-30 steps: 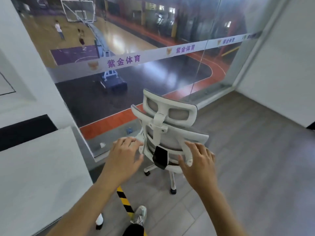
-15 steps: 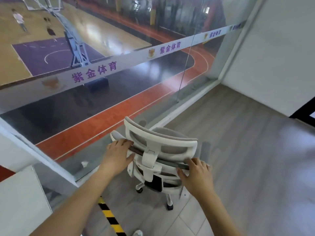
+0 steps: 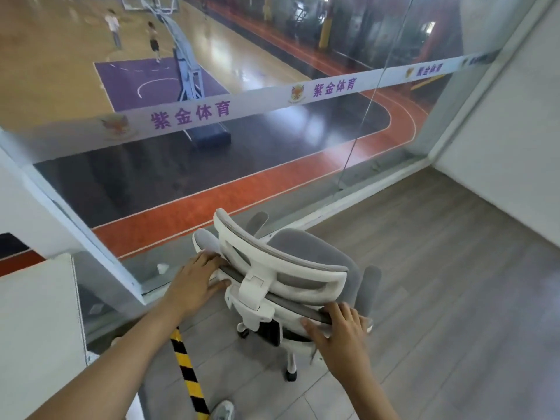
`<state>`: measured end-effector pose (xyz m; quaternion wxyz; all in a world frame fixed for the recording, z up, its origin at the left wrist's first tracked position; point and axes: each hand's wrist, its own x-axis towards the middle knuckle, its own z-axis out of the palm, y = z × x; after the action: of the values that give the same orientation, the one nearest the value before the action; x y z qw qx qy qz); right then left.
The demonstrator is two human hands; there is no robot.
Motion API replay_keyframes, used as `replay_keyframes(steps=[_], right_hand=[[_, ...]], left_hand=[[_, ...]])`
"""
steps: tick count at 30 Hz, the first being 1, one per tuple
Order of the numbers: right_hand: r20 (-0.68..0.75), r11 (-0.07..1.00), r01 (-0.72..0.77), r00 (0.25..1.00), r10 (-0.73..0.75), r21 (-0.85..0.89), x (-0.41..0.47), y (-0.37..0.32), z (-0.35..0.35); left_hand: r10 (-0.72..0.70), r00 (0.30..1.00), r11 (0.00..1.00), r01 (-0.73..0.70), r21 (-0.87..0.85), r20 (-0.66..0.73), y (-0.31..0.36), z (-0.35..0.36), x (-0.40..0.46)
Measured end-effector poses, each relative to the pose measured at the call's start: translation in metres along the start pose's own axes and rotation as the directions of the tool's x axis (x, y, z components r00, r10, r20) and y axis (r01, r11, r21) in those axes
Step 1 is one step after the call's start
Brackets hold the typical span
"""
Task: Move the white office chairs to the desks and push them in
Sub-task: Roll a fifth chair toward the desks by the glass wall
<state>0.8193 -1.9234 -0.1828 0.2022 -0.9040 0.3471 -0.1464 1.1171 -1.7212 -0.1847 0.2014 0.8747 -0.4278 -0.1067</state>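
Observation:
A white office chair point(image 3: 291, 268) with grey mesh seat, headrest and armrests stands on the grey floor in front of me, its back turned toward me. My left hand point(image 3: 197, 283) grips the left end of the backrest's top edge. My right hand point(image 3: 339, 331) grips the right end of that same edge. The chair's wheeled base shows below the seat. No desk top is plainly in view beyond a white surface point(image 3: 36, 328) at the lower left.
A tall glass wall point(image 3: 272, 140) with a white lettered band runs just beyond the chair, overlooking a sports court. A yellow-black striped strip point(image 3: 188, 374) lies on the floor by my foot point(image 3: 224, 410). A white wall point(image 3: 515, 147) closes the right side; grey floor stretches right.
Both hands went from reaching to gripping the backrest's top edge. The chair has turned so its seat points more to the right, and it stands closer to me.

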Motion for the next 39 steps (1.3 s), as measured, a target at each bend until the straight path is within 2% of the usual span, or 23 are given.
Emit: replay_keyframes(steps=[5, 11, 15, 19, 26, 34, 39], right_hand=[[0.043, 0.993, 0.118, 0.992, -0.119, 0.020, -0.009, 0.048, -0.027], [0.082, 0.955, 0.297, 0.951, -0.297, 0.006, -0.031, 0.115, -0.061], [0.053, 0.924, 0.377, 0.923, -0.381, 0.067, -0.059, 0.137, -0.081], [0.059, 0.898, 0.413, 0.903, -0.425, 0.151, -0.104, 0.151, -0.087], [0.066, 0.846, 0.497, 0.853, -0.517, 0.194, -0.206, 0.154, -0.094], [0.154, 0.800, 0.559, 0.789, -0.594, 0.218, -0.367, 0.123, -0.093], [0.192, 0.742, 0.586, 0.727, -0.659, 0.327, -0.451, 0.097, -0.094]], left_hand=[[-0.128, 0.987, 0.992, 0.127, -0.023, -0.092, 0.053, 0.028, -0.050], [-0.301, 0.932, 0.948, 0.315, 0.039, -0.200, 0.143, 0.069, -0.137], [-0.359, 0.887, 0.913, 0.398, 0.087, -0.290, 0.189, 0.093, -0.197], [-0.374, 0.887, 0.910, 0.408, 0.080, -0.272, 0.208, 0.109, -0.264], [-0.371, 0.840, 0.915, 0.403, -0.004, -0.396, 0.241, 0.133, -0.401], [-0.541, 0.783, 0.838, 0.532, -0.121, -0.306, 0.259, 0.139, -0.599], [-0.583, 0.702, 0.797, 0.592, -0.120, -0.409, 0.277, 0.151, -0.719]])
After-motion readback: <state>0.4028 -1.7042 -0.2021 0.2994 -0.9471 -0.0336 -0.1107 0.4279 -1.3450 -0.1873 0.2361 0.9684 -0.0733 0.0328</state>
